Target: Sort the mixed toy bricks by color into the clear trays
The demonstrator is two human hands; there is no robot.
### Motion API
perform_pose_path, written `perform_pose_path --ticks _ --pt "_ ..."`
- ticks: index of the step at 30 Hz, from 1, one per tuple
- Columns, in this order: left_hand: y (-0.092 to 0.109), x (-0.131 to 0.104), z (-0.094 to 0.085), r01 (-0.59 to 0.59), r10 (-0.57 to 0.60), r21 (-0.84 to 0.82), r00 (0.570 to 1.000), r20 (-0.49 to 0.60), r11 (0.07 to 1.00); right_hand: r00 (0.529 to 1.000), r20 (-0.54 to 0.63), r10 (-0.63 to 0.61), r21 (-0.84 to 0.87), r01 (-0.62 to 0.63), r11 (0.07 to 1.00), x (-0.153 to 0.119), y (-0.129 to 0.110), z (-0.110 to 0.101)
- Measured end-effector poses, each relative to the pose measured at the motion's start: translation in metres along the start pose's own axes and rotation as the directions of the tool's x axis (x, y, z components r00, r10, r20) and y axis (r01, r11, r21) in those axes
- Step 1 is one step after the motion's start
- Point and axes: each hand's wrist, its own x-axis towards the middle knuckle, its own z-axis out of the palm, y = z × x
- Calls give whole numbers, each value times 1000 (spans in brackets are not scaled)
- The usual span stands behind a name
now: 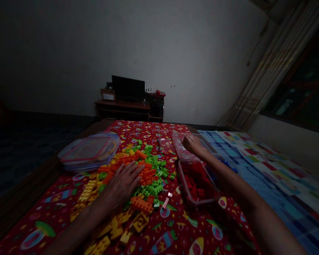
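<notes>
My left hand (127,179) lies palm down with spread fingers on a heap of orange bricks (148,173). Green bricks (155,162) are heaped to its right, and yellow bricks (89,191) lie left of it and nearer me. My right hand (192,144) is closed over a clear container (179,148); what its fingers hold, if anything, is too small to make out. Below that hand stands a clear box (184,184) with red bricks (198,179) inside. A small pale pink piece (166,202) rests on the red patterned cloth (159,241) between the heap and the box.
Stacked clear lids (89,150) lie at the left. Blue pieces (228,165) show beyond my right forearm, partly hidden. A blue checked cloth (244,177) covers the right side. Against the far wall is a desk (122,104) with a dark monitor (129,88).
</notes>
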Motion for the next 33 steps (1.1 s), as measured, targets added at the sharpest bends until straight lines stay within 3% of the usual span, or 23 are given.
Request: perform_pose_path --ticks 5,7,11,13,16,19,23,26,30,33 --pt "-6 3 4 -4 4 -27 1000 18 1000 996 88 27 -6 -26 1000 -115 34 -10" --pt "-8 3 3 5 -3 -48 1000 28 999 983 144 118 -3 -119 993 -156 39 -7" --pt "-9 4 -13 10 -5 -148 999 37 989 976 160 146 138 -169 976 -192 43 15" --pt "-10 4 -26 35 -29 -221 999 29 975 982 121 146 290 -176 941 -189 47 31" --pt "-16 3 -44 111 -119 -285 993 -13 952 969 152 196 502 -247 829 -178 53 48" --pt "-26 0 -57 190 -223 -288 971 -87 939 975 125 182 613 -220 758 -169 54 46" --pt "-29 0 -62 234 -296 -284 934 -200 930 998 4 57 643 -46 765 -152 39 16" --pt "-22 6 -57 173 -244 -283 941 -237 943 995 -92 -44 552 88 829 -126 13 -14" --pt "-10 16 -43 50 -92 -215 977 -190 975 974 -112 -196 413 226 882 -88 -31 -47" --pt "-2 16 -33 -29 19 -140 997 -73 990 950 -99 -295 341 311 887 -67 -62 -62"
